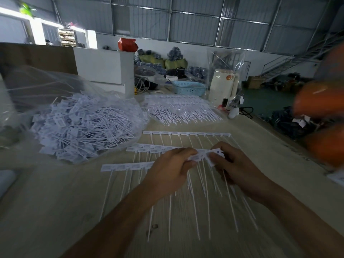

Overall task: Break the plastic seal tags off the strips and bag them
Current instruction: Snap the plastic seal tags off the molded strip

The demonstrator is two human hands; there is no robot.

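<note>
A strip of white plastic seal tags (202,155) is held just above a pale desk (55,202). It is pinched at its tag end by the left hand (167,164) and the right hand (236,164), set close together. The thin tails hang down toward the viewer. More strips (186,134) lie flat beyond the hands, and loose tags fill an open clear bag (83,125) to the left. A clean break is likely best got by gripping right beside the joint and bending sharply — twisting risks tearing.
</note>
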